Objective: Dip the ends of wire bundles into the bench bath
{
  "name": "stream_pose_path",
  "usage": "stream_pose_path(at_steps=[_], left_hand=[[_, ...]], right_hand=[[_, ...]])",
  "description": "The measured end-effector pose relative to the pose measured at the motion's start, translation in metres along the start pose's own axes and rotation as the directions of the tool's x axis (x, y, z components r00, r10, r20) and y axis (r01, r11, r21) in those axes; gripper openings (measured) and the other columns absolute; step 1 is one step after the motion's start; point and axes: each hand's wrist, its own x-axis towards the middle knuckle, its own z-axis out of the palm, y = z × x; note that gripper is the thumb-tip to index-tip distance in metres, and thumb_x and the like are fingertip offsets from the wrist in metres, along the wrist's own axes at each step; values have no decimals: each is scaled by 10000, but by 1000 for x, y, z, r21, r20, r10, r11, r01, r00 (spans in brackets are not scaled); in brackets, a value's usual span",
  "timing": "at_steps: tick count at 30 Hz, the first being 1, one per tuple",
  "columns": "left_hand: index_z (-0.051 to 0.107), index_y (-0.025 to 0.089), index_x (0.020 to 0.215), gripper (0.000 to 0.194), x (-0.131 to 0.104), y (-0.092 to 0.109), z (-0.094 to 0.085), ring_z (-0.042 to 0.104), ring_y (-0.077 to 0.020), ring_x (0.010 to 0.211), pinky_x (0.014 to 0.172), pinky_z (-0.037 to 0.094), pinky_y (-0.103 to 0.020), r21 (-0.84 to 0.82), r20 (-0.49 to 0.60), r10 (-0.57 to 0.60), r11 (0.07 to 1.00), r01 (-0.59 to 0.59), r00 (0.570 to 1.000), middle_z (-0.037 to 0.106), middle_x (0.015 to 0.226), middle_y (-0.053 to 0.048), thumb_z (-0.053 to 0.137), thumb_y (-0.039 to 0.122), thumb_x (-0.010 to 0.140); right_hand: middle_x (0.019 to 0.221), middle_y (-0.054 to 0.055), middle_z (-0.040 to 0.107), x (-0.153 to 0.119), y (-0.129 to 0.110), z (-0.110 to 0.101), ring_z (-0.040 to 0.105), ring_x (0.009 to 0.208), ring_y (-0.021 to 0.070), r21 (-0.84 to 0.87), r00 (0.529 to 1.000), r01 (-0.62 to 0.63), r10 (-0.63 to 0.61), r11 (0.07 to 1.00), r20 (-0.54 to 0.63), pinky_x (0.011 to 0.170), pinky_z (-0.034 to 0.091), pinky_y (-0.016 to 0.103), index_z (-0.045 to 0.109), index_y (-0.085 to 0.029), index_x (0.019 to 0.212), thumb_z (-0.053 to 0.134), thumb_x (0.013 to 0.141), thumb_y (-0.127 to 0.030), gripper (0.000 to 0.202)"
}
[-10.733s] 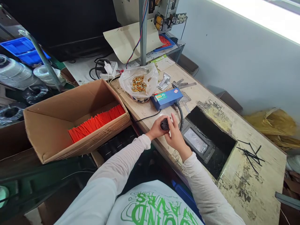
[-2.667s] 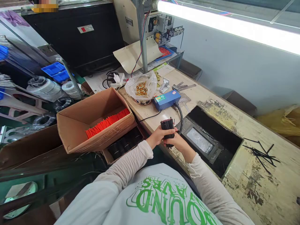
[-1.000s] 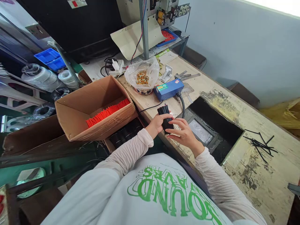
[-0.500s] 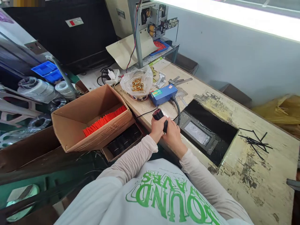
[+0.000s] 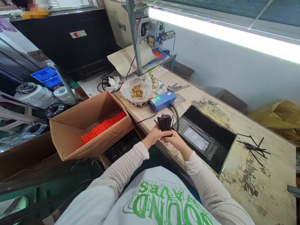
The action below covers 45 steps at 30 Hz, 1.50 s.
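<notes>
A bundle of short black wires (image 5: 165,122) stands upright in both hands, its reddish cut ends fanned out at the top. My left hand (image 5: 155,135) is closed round the bundle's left side, thumb across the front. From the right, my right hand (image 5: 175,139) wraps its lower part, and the fingers of both hands meet there. Just beyond the bundle lies a blue box-shaped device (image 5: 162,100) with a black ribbed cable. To the right, a solder pot (image 5: 196,139) with a shiny silvery surface sits in a dark recess of the bench.
Loose black wires (image 5: 254,148) lie on the worn bench (image 5: 264,184) at right. An open carton (image 5: 93,150) with red wires (image 5: 103,126) stands at left. A plastic bag (image 5: 137,89) of small gold-coloured parts, a caliper (image 5: 179,87) and a roller machine (image 5: 156,36) are farther back.
The bundle has turned more upright and its top ends have spread apart. My hands have shifted their hold lower on it, with the left thumb now across the front.
</notes>
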Motion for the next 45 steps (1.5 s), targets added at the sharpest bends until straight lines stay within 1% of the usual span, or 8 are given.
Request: stream_pose_path(at_steps=[4, 9, 15, 19, 23, 29, 36, 45], left_hand=[[706, 143, 1040, 587, 0, 3, -17, 651, -212, 753, 585, 473, -273, -28, 313, -235, 966, 256, 920, 716, 874, -91, 835, 433, 546], [664, 173, 1159, 634, -2, -3, -11, 649, -172, 688, 559, 480, -257, -146, 143, -270, 946, 290, 952, 733, 914, -75, 795, 276, 547], [654, 158, 1149, 642, 4, -13, -11, 676, -190, 734, 696, 531, -320, -274, 60, -272, 921, 278, 960, 732, 818, -54, 780, 199, 521], [659, 166, 1104, 614, 14, -13, -17, 695, -241, 871, 764, 531, -361, -297, 6, -237, 927, 228, 971, 721, 798, -35, 809, 201, 510], [683, 147, 970, 500, 24, -13, -15, 695, -223, 854, 738, 523, -324, -240, -88, -164, 961, 139, 982, 702, 767, -21, 820, 192, 492], [628, 138, 695, 203, 36, -29, -6, 590, -150, 534, 542, 484, -291, -59, -163, -110, 993, 102, 980, 621, 579, 1, 758, 227, 567], [622, 156, 808, 284, 49, -47, -16, 627, -171, 735, 728, 523, -324, 177, -241, 143, 979, -101, 960, 673, 789, -27, 754, 185, 558], [600, 198, 998, 383, 50, -49, -29, 615, -184, 926, 907, 482, -321, 322, -59, 307, 906, -273, 950, 654, 950, -28, 725, 172, 637]], right_hand=[[667, 6, 637, -4, -5, 3, 593, 629, 147, 257, 970, -144, 86, 955, 226, 593, 428, 266, 629, -151, 729, 727, 597, -258, 197], [713, -10, 652, -1, 2, 9, 634, 628, 151, 318, 943, -238, 140, 918, 301, 617, 481, 282, 621, -169, 787, 783, 554, -236, 292], [760, 9, 678, 17, -3, -15, 638, 730, 177, 35, 905, -204, 174, 978, 389, 679, 516, 310, 652, -165, 806, 817, 581, -421, 379], [860, 34, 671, 18, -18, -43, 608, 745, 173, -127, 977, -147, 164, 981, 137, 607, 506, 276, 673, -168, 906, 791, 631, -486, 436], [818, -27, 557, 8, -21, -34, 518, 550, 93, 37, 969, -127, 131, 991, -209, 431, 434, 221, 522, -201, 1171, 785, 634, -431, 640], [907, 0, 586, 18, -10, 1, 578, 571, 123, -129, 969, -178, 151, 976, -197, 442, 517, 266, 377, -202, 1322, 766, 554, -226, 862], [997, 66, 650, 36, 21, 5, 624, 763, 199, -295, 958, 46, -126, 954, -258, 668, 549, 354, 463, -175, 1264, 658, 626, -198, 667], [1192, 140, 621, 46, 46, 7, 568, 1106, 287, -470, 877, 233, -392, 852, -277, 975, 437, 457, 524, -168, 1175, 584, 711, -199, 469]])
